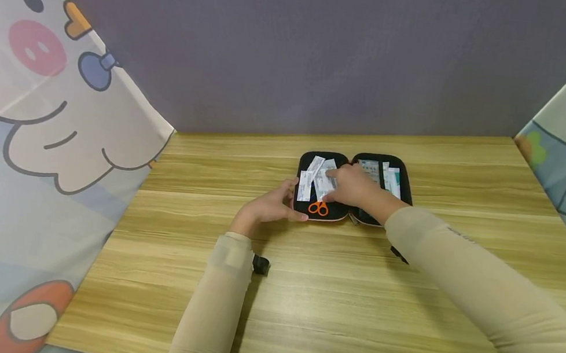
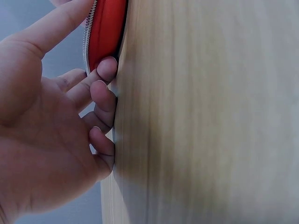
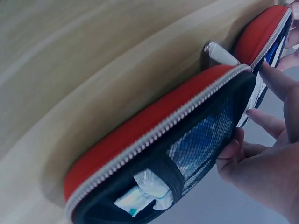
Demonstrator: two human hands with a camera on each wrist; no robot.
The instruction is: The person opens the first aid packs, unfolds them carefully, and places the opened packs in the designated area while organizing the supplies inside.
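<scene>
An unfolded zip case, red outside and black inside, lies on the table; its left half [image 1: 337,212] holds several white packets [image 1: 305,186] and orange-handled scissors [image 1: 318,208]. My left hand [image 1: 275,202] grips that half's left edge, thumb at the front corner. In the left wrist view its fingertips touch the red shell [image 2: 106,35] and the tabletop. Over the case's middle, my right hand [image 1: 355,186] reaches leftward, with spread fingers touching a clear-and-white packet [image 1: 322,182]. The right half [image 3: 154,130] has a mesh pocket [image 3: 201,144] and strapped white packets [image 3: 152,189].
The wood-grain table [image 1: 332,298] extends around the case. A grey-purple partition [image 1: 328,59] rises behind it, and cartoon-printed cloths [image 1: 56,145] hang at both sides. A silver zip pull [image 3: 219,52] sticks out between the case halves.
</scene>
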